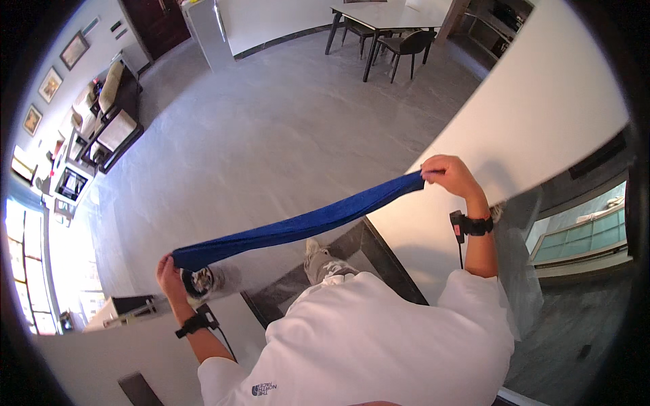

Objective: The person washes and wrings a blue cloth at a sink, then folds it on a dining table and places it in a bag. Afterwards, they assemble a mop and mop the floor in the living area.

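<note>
A long blue cloth (299, 222) is stretched through the air between my two hands, its right end higher in the picture than its left. My left hand (170, 280) pinches one end, above and beside a round dark-rimmed container (198, 282) whose contents I cannot make out. The other end is held by my right hand (449, 175), in front of a pale wall. The cloth looks folded or gathered lengthwise and sags slightly. A black strap with a small cabled device sits on each wrist.
Grey tiled floor (254, 142) spreads ahead. A white-topped table (386, 16) with dark chairs (409, 45) stands at the far side. Wooden-framed seating (119, 129) lines the left wall. A pale wall (538, 101) rises close on the right, by a dark floor border (393, 264).
</note>
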The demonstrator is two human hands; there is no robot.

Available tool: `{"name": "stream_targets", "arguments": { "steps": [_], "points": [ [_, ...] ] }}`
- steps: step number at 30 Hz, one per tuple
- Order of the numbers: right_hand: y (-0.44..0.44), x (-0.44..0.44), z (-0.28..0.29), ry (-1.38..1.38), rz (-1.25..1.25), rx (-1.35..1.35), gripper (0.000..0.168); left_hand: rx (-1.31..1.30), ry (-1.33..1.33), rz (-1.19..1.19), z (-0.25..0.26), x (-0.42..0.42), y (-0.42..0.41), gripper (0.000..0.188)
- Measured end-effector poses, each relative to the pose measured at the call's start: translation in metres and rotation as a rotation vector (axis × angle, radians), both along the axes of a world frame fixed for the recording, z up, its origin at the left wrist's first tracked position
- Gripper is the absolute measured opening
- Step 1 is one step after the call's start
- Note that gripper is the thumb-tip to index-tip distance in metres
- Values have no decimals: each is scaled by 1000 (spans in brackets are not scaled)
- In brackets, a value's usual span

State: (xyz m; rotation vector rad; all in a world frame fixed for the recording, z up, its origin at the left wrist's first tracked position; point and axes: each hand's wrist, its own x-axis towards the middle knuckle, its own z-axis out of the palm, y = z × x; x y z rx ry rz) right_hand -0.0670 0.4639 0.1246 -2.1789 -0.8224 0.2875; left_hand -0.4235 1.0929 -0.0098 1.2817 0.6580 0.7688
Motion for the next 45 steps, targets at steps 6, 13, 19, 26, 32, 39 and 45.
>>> {"name": "stream_targets", "arguments": {
  "steps": [6, 13, 19, 26, 32, 39, 45],
  "points": [
    [29, 34, -11, -95, 112, 26, 9, 81, 16, 12, 49, 96, 117, 18],
    [90, 164, -19, -409, -225, 17, 14, 162, -29, -43, 87, 264, 196, 22],
    [113, 277, -18, -389, -356, 9, 14, 152, -3, -172, 85, 432, 202, 20],
    [122, 419, -27, -475, -753, -283, 13, 153, -96, -383, 65, 688, 242, 16],
    [95, 493, -22, -138, -1076, -57, 15, 183, -8, -614, 58, 897, 251, 16],
    [44, 639, -23, -134, -1102, 209, 12, 227, -3, -935, 97, 1167, 218, 16],
    [24, 768, -33, -198, -1173, 75, 13, 119, -34, -984, 81, 1343, 189, 18]
  ]
}}
